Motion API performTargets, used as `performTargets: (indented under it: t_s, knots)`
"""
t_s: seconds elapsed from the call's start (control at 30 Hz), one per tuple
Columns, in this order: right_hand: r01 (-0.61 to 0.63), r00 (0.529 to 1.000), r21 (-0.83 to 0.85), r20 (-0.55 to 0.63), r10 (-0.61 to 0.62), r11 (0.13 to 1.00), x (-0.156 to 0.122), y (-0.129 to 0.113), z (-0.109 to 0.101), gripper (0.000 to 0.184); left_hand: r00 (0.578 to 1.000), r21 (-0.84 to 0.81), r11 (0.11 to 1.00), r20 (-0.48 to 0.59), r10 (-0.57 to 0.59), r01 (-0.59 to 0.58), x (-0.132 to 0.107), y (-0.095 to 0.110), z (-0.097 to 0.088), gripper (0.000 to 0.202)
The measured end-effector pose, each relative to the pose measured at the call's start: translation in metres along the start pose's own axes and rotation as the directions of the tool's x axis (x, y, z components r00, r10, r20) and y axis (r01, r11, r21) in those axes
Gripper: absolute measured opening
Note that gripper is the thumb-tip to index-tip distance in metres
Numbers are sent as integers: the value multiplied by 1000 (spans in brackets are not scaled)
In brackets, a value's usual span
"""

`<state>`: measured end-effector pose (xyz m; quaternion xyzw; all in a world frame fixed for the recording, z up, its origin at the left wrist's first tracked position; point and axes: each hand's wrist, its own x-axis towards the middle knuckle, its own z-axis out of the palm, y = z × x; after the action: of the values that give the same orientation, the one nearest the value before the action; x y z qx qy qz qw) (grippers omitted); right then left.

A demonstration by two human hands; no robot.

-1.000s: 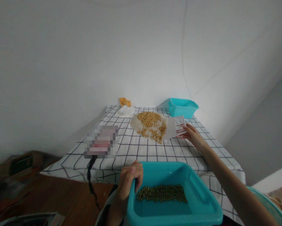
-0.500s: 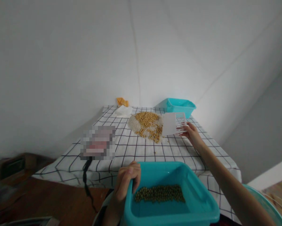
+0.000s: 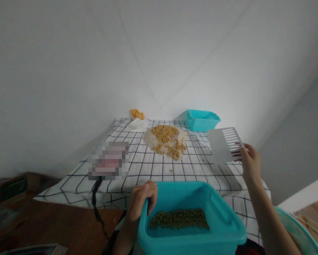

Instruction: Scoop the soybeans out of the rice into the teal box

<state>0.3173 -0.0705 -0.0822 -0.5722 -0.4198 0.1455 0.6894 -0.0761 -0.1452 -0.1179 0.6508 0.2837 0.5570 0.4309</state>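
Observation:
My left hand [image 3: 144, 198] is closed over the left rim of a turquoise plastic basin [image 3: 193, 241] at the table's near edge. Dark green beans [image 3: 180, 219] lie in a band on the basin's floor. Out to the right, my right hand [image 3: 250, 161] grips the slotted end of a flat white scraper [image 3: 219, 145], held above the tablecloth. A heap of yellow soybeans [image 3: 165, 134] lies mid-table, mixed with whitish grains [image 3: 150, 139] that look like rice. The scraper is to the right of the heap, apart from it.
A second turquoise basin [image 3: 202, 122] stands at the back right. A white cloth or bag [image 3: 137, 124] and an orange cloth [image 3: 137, 114] lie at the back left. A blurred-out flat object [image 3: 109, 161] with a black strap rests at left. A round tub [image 3: 294, 226] stands at lower right.
My right hand has drawn the scraper away from the heap, to the right, and turned it. My left hand stays on the basin rim.

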Motion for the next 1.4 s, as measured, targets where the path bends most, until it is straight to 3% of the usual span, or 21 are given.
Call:
performTargets:
  t_s: [0.1, 0.2, 0.27, 0.4, 0.53, 0.7, 0.8, 0.97, 1.1, 1.27, 1.4]
  knots:
    - [-44, 999, -118, 18, 46, 992, -18, 5, -41, 36, 1000, 11, 1000, 17, 10, -11, 0, -1, 0, 63]
    - [-90, 992, -152, 71, 101, 984, -31, 5, -57, 39, 1000, -14, 1000, -28, 6, -6, -1, 2, 2, 62]
    - [-102, 987, -146, 111, 119, 984, -34, 0, -53, 40, 999, -24, 1000, -51, 0, -2, -1, 5, 3, 62]
    - [-82, 974, -156, 196, 112, 984, -34, -15, -26, 41, 1000, -40, 999, -14, 11, -12, -1, 4, 2, 61]
    - [54, 973, -276, 232, 12, 960, -34, -28, -6, 47, 997, -62, 997, 67, 39, -35, 0, -1, -2, 62]
    - [235, 972, -532, 152, -181, 814, -28, -41, -14, 40, 999, -35, 999, -22, 28, -28, 0, 4, 4, 60]
    - [299, 954, -598, 176, -242, 744, -31, -46, -21, 39, 999, -21, 999, -30, 38, -39, -1, 5, 7, 60]
    - [360, 925, -511, 303, -228, 781, -50, -40, -12, 43, 1000, -1, 1000, -14, 10, -10, -2, 1, 3, 61]
    - [329, 935, -502, 291, -203, 800, -62, -28, -4, 45, 999, 15, 1000, 51, 17, -18, 0, -1, -1, 64]
    - [172, 975, -378, 199, -101, 910, -61, -10, -8, 42, 993, -1, 996, 78, 91, -91, 2, -6, -3, 66]
    - [-8, 968, -134, 247, 41, 991, -55, -2, -4, 41, 996, -19, 996, 34, 85, -84, -1, -3, 2, 62]
